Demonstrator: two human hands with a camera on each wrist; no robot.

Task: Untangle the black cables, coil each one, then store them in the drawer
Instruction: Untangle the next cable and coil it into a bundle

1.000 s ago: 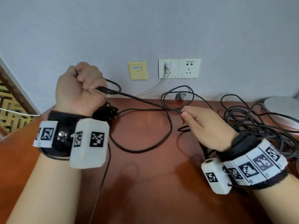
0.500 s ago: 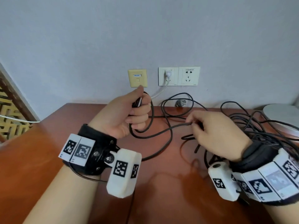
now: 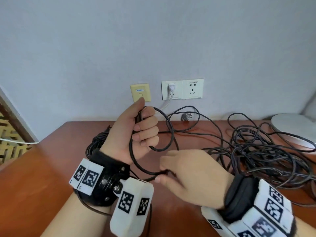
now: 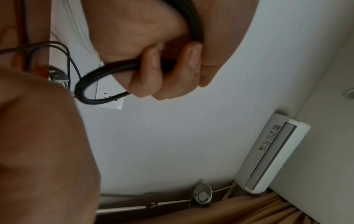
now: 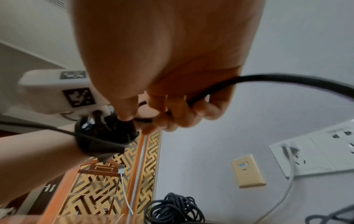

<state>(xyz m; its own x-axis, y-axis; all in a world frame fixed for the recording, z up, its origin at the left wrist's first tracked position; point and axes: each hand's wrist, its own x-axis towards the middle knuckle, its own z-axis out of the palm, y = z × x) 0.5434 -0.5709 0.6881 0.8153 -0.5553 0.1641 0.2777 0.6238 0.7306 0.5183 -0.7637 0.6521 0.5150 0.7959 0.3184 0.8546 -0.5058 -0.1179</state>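
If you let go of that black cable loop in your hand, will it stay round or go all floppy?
Probably floppy: the black cable bends in easy curves where the left hand grips it. The loops would likely spring open, since only curled fingers keep them together. It may also snag, because it runs from the right hand toward the tangled pile.

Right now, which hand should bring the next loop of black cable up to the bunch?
Probably the right hand. It pinches the free run of black cable just below the left hand, which is full, gripping the loops already made.
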